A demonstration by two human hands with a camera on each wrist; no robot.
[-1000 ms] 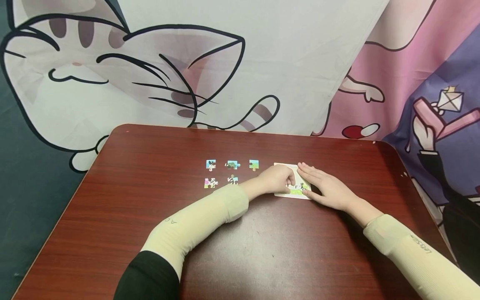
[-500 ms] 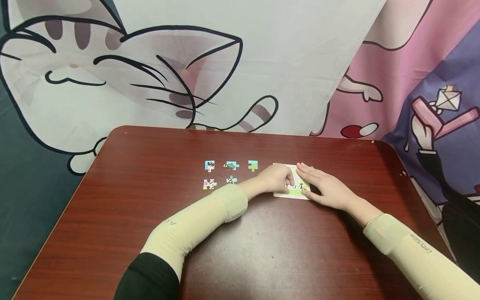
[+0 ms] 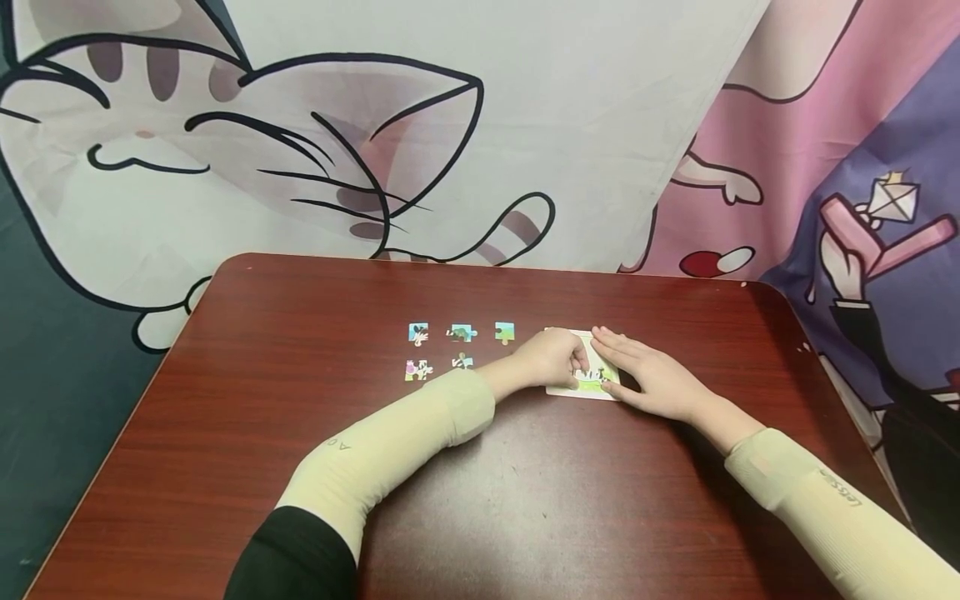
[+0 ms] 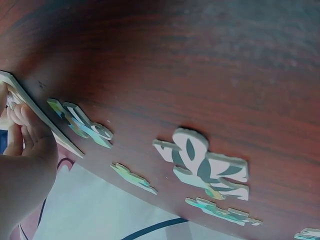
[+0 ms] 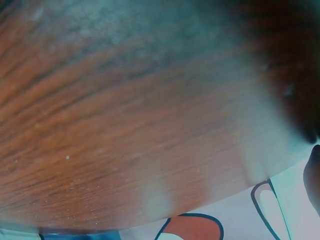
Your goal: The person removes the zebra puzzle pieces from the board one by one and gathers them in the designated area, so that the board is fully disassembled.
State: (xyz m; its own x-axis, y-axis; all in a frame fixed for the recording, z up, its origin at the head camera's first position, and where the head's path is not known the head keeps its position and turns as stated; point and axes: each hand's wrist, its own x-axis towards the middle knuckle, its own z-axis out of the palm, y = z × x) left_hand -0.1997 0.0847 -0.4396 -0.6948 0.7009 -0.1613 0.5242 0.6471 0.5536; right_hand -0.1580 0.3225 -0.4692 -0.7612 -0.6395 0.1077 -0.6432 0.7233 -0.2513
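A pale jigsaw board with a green and white picture lies on the brown table, under both hands. The left hand reaches over its left part with fingers curled down onto the picture; whether they pinch a piece is hidden. In the left wrist view these curled fingers show at the board's edge. My right hand rests flat along the board's right edge, fingers straight. Left of the board lie several loose jigsaw pieces, among them a blue-green one and a black-and-white one.
Another loose jigsaw piece lies close beside the board, hidden in the head view behind the left arm. The table reaches back to a white cartoon cat cloth and a pink and purple cloth.
The head view has shifted slightly, moving the pieces and board a little left and down in the picture. Both hands keep their places on the board.
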